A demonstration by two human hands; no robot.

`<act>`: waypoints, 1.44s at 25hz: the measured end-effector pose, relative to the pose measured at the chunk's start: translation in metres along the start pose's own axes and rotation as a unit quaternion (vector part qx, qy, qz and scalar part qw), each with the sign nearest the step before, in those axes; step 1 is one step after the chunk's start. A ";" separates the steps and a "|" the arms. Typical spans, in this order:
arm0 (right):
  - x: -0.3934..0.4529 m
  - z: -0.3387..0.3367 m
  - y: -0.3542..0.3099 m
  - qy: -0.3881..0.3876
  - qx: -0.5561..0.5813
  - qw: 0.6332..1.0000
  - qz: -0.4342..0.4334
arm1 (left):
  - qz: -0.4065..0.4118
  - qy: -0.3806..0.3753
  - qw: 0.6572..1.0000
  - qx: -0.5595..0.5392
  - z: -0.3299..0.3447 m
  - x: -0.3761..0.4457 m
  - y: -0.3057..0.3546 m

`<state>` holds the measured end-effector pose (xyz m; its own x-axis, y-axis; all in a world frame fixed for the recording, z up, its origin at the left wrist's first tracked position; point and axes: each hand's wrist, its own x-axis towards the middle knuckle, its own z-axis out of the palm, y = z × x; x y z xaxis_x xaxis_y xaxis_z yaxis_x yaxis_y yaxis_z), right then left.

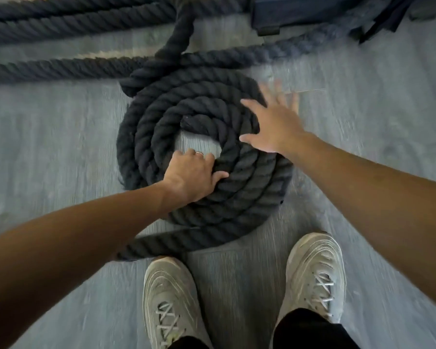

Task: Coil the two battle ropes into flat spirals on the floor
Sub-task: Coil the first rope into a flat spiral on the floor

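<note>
While curled over the inner turns at frame centre, left hand [191, 175] gripping the coiled rope [239, 190], a flat dark spiral on the grey floor [48, 137]. Right hand [272, 122] open, fingers spread and blurred, over the spiral's right edge. Loose rope lengths [61, 69] across the upper frame; pale shoes [171, 298] at bottom.

I see the coiled rope [204, 157] as thick twisted fibre, dark and matt, with a rough, slightly fuzzy surface. The loose rope lengths [61, 68] behind it look the same material. The floor [48, 137] looks like grey wood-grain planks, smooth with a dull sheen. The shoes [170, 298] are pale woven mesh with flat cloth laces. On my left hand [191, 172] a thin ring [199, 153] looks like shiny metal.
</note>
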<state>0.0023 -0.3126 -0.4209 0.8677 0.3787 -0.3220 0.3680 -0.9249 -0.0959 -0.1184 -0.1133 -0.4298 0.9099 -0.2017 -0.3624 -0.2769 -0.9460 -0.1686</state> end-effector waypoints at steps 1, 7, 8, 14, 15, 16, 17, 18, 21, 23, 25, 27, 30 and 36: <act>-0.008 0.006 -0.010 0.023 0.045 0.997 0.066 | -0.021 -0.007 0.999 -0.031 -0.002 0.006 0.004; -0.112 0.087 -0.049 0.066 0.076 0.987 0.122 | 0.097 0.005 0.991 -0.087 0.012 0.014 -0.030; -0.114 0.087 -0.045 0.063 0.075 0.989 0.108 | 0.141 0.001 0.989 -0.045 0.013 0.011 -0.048; -0.086 0.070 -0.020 0.016 0.016 0.999 0.044 | 0.135 -0.047 0.985 0.098 0.008 0.000 -0.102; -0.075 0.062 -0.010 0.008 0.001 1.000 0.026 | 0.126 -0.025 0.985 0.113 0.007 -0.002 -0.090; -0.063 0.052 0.001 -0.003 -0.020 1.000 0.016 | 0.104 -0.009 0.989 0.109 0.006 -0.004 -0.076; -0.051 0.042 0.012 -0.015 -0.046 0.999 0.024 | 0.071 -0.002 0.993 0.092 0.003 -0.005 -0.062; -0.040 0.033 0.020 -0.030 -0.071 0.996 0.055 | 0.034 -0.001 0.997 0.066 0.000 -0.002 -0.048; -0.020 0.017 0.024 -0.066 -0.028 0.977 0.202 | -0.052 -0.016 0.998 -0.026 -0.006 0.017 -0.006; -0.026 0.025 0.011 -0.046 0.094 0.968 0.230 | -0.078 -0.030 0.991 -0.103 -0.006 0.028 0.016; -0.053 0.047 -0.004 0.025 0.137 0.968 0.207 | -0.063 -0.029 0.985 -0.160 0.000 0.030 0.019; -0.084 0.067 -0.013 0.061 0.100 0.979 0.164 | 0.023 -0.005 0.987 -0.160 0.008 0.021 0.000; -0.100 0.078 -0.016 0.055 0.081 0.984 0.150 | 0.196 0.067 0.977 -0.046 0.018 0.008 -0.052; -0.096 0.078 -0.012 0.058 0.070 0.986 0.137 | 0.244 0.059 0.962 0.105 0.020 0.010 -0.078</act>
<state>-0.1114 -0.3409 -0.4628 0.9638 0.1071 -0.2443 0.0712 -0.9859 -0.1514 -0.0942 -0.0360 -0.4383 0.6810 -0.6484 -0.3403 -0.7252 -0.6614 -0.1913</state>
